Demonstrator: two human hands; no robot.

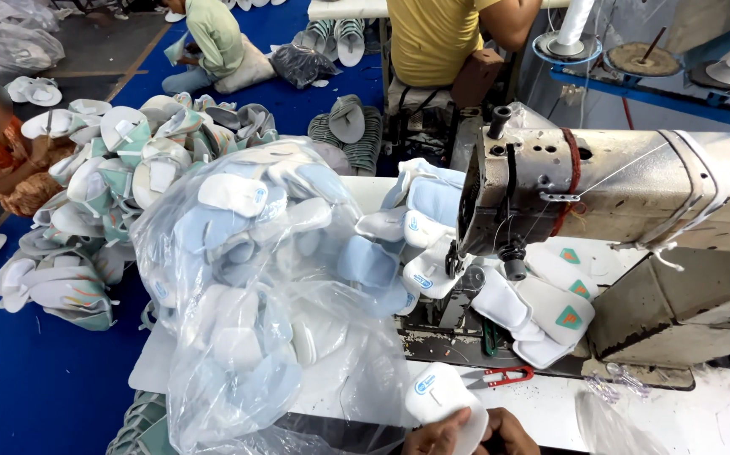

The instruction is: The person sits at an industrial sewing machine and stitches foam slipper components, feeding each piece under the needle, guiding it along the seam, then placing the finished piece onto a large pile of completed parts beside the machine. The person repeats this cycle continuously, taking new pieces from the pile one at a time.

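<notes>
An industrial sewing machine [635, 194] occupies the right of the white bench [550, 413], and a large clear plastic bag [255, 295] filled with white and pale blue padded shoe pieces takes up the bench's left half, with more loose pieces [542, 312] stacked under the machine head. At the near edge of the bench, both hands meet on one white padded piece [445, 400] carrying a small blue mark: the left hand [437, 434] grasps its lower edge and the right hand [508, 434] closes on its right side, just below small red thread snips [504, 377] lying on the bench
</notes>
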